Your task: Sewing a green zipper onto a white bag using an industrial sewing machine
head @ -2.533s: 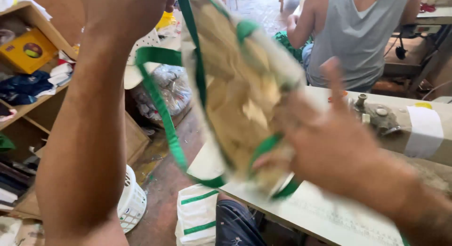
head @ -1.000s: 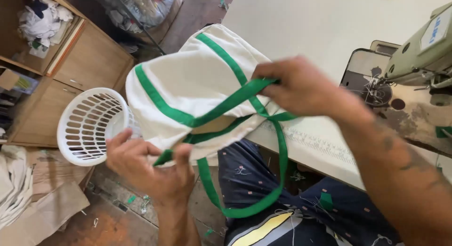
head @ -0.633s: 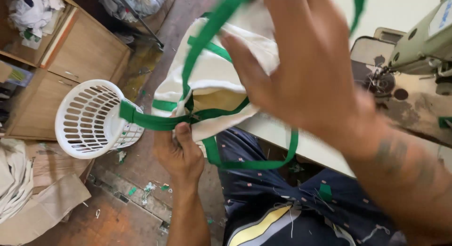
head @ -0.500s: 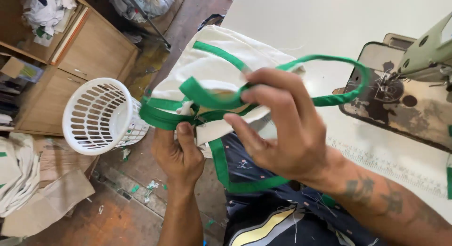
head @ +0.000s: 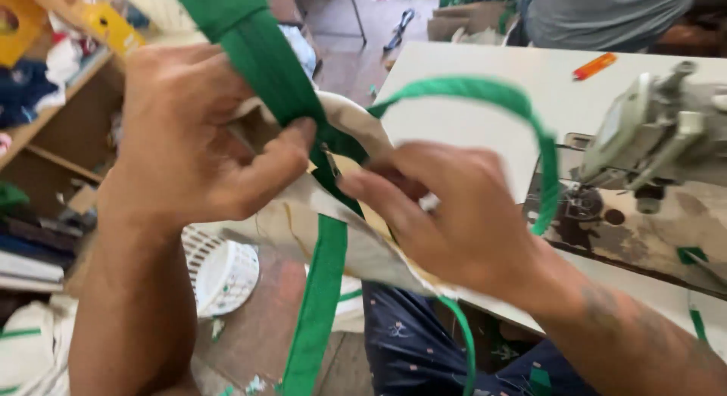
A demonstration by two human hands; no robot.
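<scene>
Both hands — left hand [head: 189, 138], right hand [head: 447, 214] — pinch cream bag w/ green strap [head: 322, 290], bag mostly hidden.

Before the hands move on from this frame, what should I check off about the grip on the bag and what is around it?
1. Left hand grips the green strap: ok.
2. Right hand pinches the cream bag at the strap: ok.
3. Strap loop clear of the sewing machine: ok, apart.
4. Stitching sound: cannot tell, hidden by fingers.
5. White basket on floor below: ok.
</scene>
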